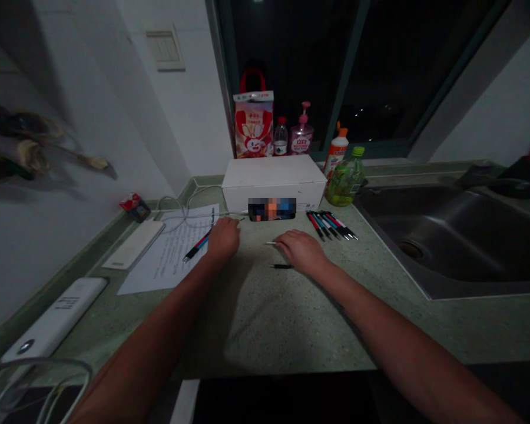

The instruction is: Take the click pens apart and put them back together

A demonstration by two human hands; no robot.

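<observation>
- Pen part (pixel 270 242), slim and pale, at 9 o'clock of the right hand (pixel 302 250), which pinches it, back upward.
- Black pen barrel (pixel 281 267) at that hand's 8 o'clock.
- Left hand (pixel 224 238): fingers curled; grip I cannot tell.

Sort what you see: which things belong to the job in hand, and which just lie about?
Likely the job:
thin pale piece in right hand
black piece
pen row near sink
pens on paper

Probably just lying about:
red bag
pump bottle
white box
</observation>
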